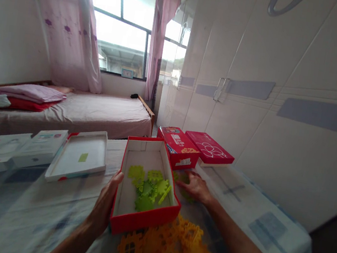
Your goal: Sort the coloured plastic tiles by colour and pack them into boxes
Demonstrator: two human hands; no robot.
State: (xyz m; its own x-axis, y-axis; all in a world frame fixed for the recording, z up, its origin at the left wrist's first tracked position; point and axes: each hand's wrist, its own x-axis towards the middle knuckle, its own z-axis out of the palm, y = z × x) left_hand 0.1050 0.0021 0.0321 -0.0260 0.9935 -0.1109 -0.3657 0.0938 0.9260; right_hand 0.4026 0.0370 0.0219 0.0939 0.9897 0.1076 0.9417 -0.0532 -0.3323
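A red box tray with a pale inside (129,218) is tilted toward me, its far end near the red cartons. My left hand (105,199) is closed on its left wall. Several green interlocking plastic pieces (148,189) lie loose inside it. To the right of the tray, my right hand (196,186) reaches down to more green plastic pieces (188,197) on the cloth. Its thumb and fingers look apart around them, partly blurred. Closest to me, a heap of orange interlocking plastic pieces (169,249) lies on the cloth, some window-shaped.
Behind the tray stand a red printed carton (178,143) and a flat dark-red box (210,146). On the left are a shallow white lid (85,152) and white boxes (39,145). A patterned cloth (48,210) covers the table. A bed (104,108) and white wardrobe (245,121) lie beyond.
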